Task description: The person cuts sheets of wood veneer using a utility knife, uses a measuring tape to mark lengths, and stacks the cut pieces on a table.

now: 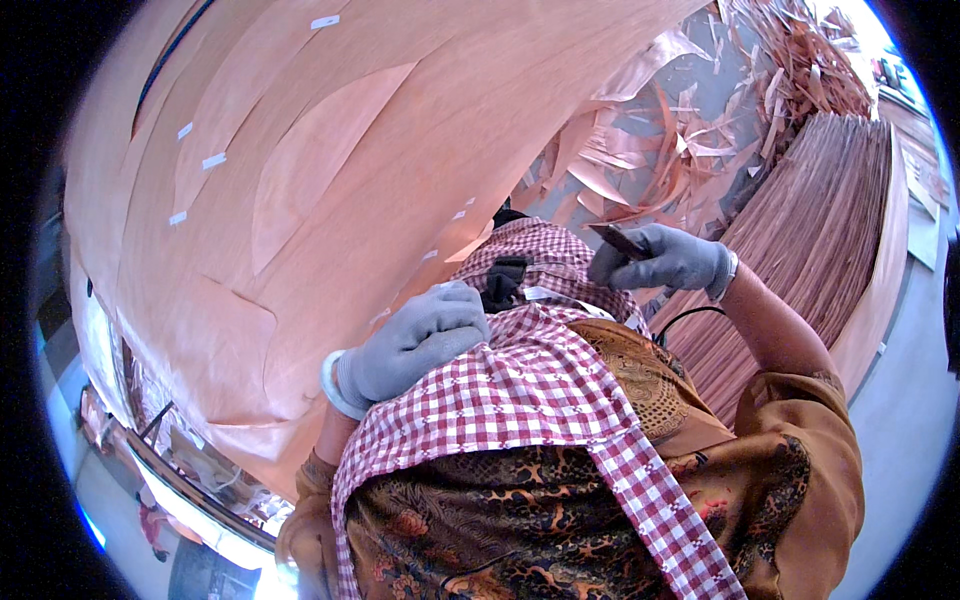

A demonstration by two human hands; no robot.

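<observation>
Grey work gloves cover both of my hands. My left hand [418,340] is closed, its fingers curled against the front of my checked apron [500,400], beside the edge of a large wood veneer sheet [370,200]. Whatever it may hold is hidden. Out in front of my right side, my right hand [668,262] grips a short dark knife-like tool [620,242], which points to the upper left. Small white tape pieces [214,161] dot the veneer, which has overlapping layers and a few split edges.
A tall stack of veneer sheets [810,220] stands to my right. Torn veneer scraps [650,160] litter the grey floor ahead, with a larger heap [815,60] farther off. A thin black cable [690,312] loops beside my apron. At far left, a person [152,525] is visible.
</observation>
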